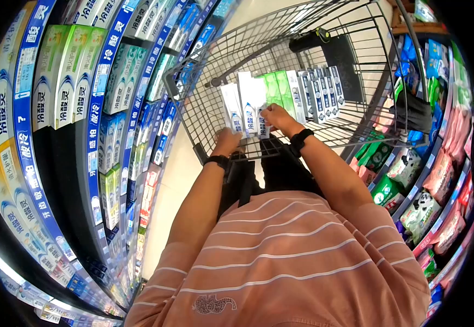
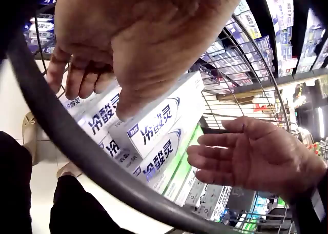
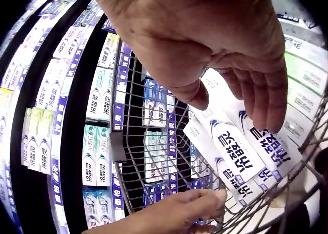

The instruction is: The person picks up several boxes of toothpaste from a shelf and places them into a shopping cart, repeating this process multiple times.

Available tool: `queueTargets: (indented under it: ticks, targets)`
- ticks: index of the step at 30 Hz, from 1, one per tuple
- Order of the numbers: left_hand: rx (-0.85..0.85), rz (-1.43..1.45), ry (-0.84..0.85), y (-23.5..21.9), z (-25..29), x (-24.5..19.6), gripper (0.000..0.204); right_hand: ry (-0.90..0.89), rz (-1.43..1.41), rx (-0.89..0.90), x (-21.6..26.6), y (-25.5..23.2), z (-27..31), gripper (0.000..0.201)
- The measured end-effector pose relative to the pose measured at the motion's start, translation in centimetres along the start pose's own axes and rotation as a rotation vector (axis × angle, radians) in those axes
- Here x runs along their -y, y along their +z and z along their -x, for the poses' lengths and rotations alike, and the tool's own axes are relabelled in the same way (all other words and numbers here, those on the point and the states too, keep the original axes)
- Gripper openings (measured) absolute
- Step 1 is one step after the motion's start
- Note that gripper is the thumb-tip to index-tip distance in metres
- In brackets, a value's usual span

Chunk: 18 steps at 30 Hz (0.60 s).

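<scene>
White toothpaste boxes [image 1: 231,103] with dark blue lettering are lined up at the near end of the shopping cart [image 1: 204,71]. One box [image 2: 161,118] sits raised on top of the others, slightly askew. At the left end of the row is my left hand [image 1: 228,141], its thumb low over the white boxes and its fingers hanging loosely at their side. My right hand [image 1: 281,120] is over the right part of the white boxes. Its fingers [image 3: 261,93] are nearly straight, the tips right at the box fronts, with the palm turned toward the row.
Green boxes [image 1: 278,90] and blue-and-white boxes [image 1: 324,95] continue the row rightward. Toothpaste shelves [image 1: 92,109] run along the left. Bagged goods [image 1: 422,201] fill shelves on the right. A black bag or pad [image 1: 343,65] lies farther inside the cart.
</scene>
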<state>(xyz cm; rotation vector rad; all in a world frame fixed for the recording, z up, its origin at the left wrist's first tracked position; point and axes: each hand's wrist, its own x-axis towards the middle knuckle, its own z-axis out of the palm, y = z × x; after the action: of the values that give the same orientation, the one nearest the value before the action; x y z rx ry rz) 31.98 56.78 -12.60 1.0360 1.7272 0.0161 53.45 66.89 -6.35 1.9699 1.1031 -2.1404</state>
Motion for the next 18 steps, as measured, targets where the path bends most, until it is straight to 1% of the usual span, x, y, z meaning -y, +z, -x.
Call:
queueTargets:
  ticks: [2, 3, 4, 5, 6, 7, 8, 9, 10, 11, 12, 13, 14, 15, 17, 18]
  targets:
    - [-0.031, 0.050, -0.022, 0.2, -1.2, 1.0, 0.050, -0.006, 0.020, 0.004, 0.0, -0.4, -0.1, 0.042]
    - [-0.046, 0.074, -0.031, -0.1, -1.2, 0.5, 0.052, -0.009, 0.043, 0.001, -0.4, -0.6, -0.7, 0.044]
    - [-0.075, 0.155, -0.034, -0.2, -0.8, 0.3, 0.059, -0.009, 0.067, -0.002, -0.9, -0.7, -1.3, 0.045]
    - [-0.091, 0.161, -0.049, -0.4, -0.9, -0.2, 0.061, -0.008, 0.091, -0.004, -1.5, -0.8, -2.0, 0.046]
    - [-0.107, 0.167, -0.065, -0.1, -1.6, 0.2, 0.062, -0.056, 0.104, -0.063, -2.9, -0.5, -3.3, 0.052]
    - [-0.123, 0.172, -0.080, -0.7, -1.2, -1.1, 0.064, -0.065, 0.116, -0.068, -2.8, -0.6, -3.3, 0.053]
    - [-0.078, 0.190, -0.077, -1.4, -0.7, -2.3, 0.067, -0.074, 0.127, -0.074, -2.7, -0.4, -3.3, 0.054]
    - [-0.114, 0.282, -0.094, -1.0, -1.3, -2.3, 0.064, -0.082, 0.138, -0.081, -2.2, -0.4, -3.1, 0.055]
    - [-0.135, 0.328, -0.066, -1.3, -1.5, -3.0, 0.062, -0.084, 0.125, 0.003, -0.9, -0.8, -2.3, 0.057]
    - [-0.155, 0.374, -0.037, -1.5, -1.7, -3.7, 0.061, -0.105, 0.112, -0.028, -0.9, -0.6, -2.6, 0.057]
    - [-0.451, 0.172, 0.017, 0.1, -2.9, -3.1, 0.056, -0.124, 0.100, -0.058, -1.1, -0.4, -3.3, 0.057]
    - [-0.356, 0.178, 0.020, -2.0, -1.5, -6.0, 0.059, -0.144, 0.088, -0.088, -0.6, -0.3, -3.3, 0.056]
    - [-0.283, 0.235, 0.058, -1.9, -2.0, -6.3, 0.062, -0.153, 0.163, -0.067, -0.1, -0.6, -3.4, 0.056]
    - [-0.212, 0.290, 0.093, -1.6, -2.6, -6.4, 0.065, -0.128, 0.149, -0.089, -0.4, -0.5, -3.9, 0.056]
    - [-0.231, 0.160, 0.093, -0.2, -2.9, -6.9, 0.069, -0.088, 0.122, -0.125, -0.8, 0.0, -4.9, 0.056]
    - [-0.244, 0.094, 0.095, 0.3, -3.1, -7.2, 0.071, -0.085, 0.123, -0.114, -1.3, 0.1, -5.7, 0.056]
